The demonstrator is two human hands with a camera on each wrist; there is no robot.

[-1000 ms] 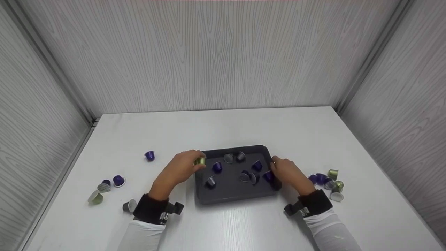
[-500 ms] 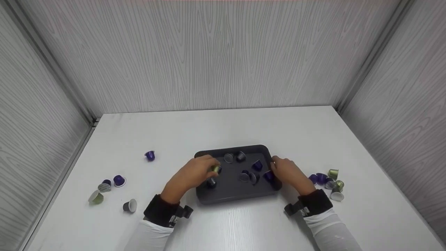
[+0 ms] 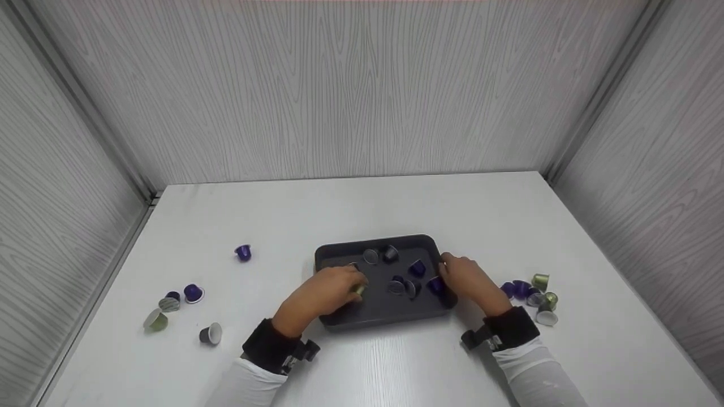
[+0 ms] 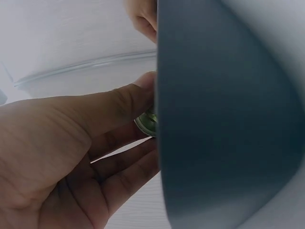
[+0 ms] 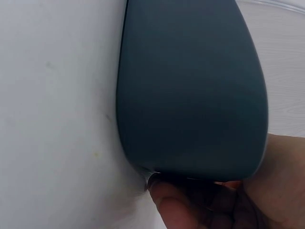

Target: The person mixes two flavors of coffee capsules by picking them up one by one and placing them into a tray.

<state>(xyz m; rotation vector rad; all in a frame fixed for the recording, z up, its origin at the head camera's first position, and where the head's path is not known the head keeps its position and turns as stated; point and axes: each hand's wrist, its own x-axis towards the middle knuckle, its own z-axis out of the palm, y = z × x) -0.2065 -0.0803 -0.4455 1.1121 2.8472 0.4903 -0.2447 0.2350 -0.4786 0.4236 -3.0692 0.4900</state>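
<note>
A dark grey tray [image 3: 384,314] lies mid-table with several purple and grey coffee capsules in it, among them a purple capsule [image 3: 417,268] and a grey capsule [image 3: 391,254]. Over the tray's left part, my left hand [image 3: 323,293] pinches a green coffee capsule [image 4: 148,122] between thumb and fingers, and hides the capsules beneath it. In the left wrist view the tray wall covers the fingertips. My right hand [image 3: 470,281] grips the tray's right rim; in the right wrist view its fingers [image 5: 177,212] curl in at the end wall.
Left of the tray lie a purple capsule [image 3: 243,252], another purple capsule [image 3: 193,293], a green capsule [image 3: 156,320] and a grey capsule [image 3: 211,334]. A cluster of capsules including a green capsule [image 3: 540,281] sits beyond the right wrist. Wood-grain panels [image 3: 362,90] enclose the white table.
My left hand has carried the green capsule from the tray's left rim rightward and nearer the front, in over the tray. The right hand and tray have stayed in place.
</note>
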